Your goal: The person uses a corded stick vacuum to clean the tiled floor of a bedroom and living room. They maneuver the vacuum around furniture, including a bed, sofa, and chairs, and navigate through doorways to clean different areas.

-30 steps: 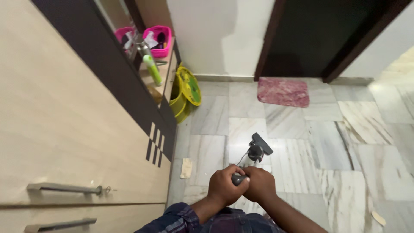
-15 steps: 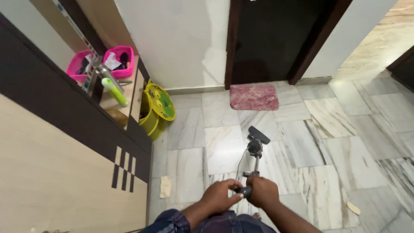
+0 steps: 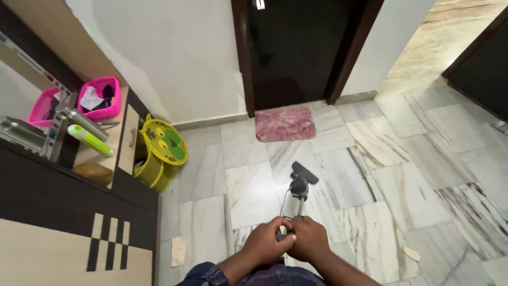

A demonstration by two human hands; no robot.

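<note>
I hold a dark stick vacuum cleaner (image 3: 297, 189) upright in front of me, its flat black floor head (image 3: 304, 172) resting on the white marble floor (image 3: 391, 180). My left hand (image 3: 264, 242) and my right hand (image 3: 308, 238) are both closed around the grip at the top of the tube, side by side and touching. A thin cable runs down along the tube. My dark checked sleeves show at the bottom edge.
A wooden wardrobe (image 3: 58, 249) with a dark trim stands at the left. Beside it a shelf holds a pink basket (image 3: 100, 98) and a green bottle (image 3: 89, 140). A yellow bin (image 3: 159, 153) sits on the floor. A red mat (image 3: 284, 124) lies before a dark door (image 3: 296, 47).
My view has swung right and up, so the wardrobe slid left and the doorway came to the middle. Both hands stay on the vacuum grip; the floor head stays near the same tiles.
</note>
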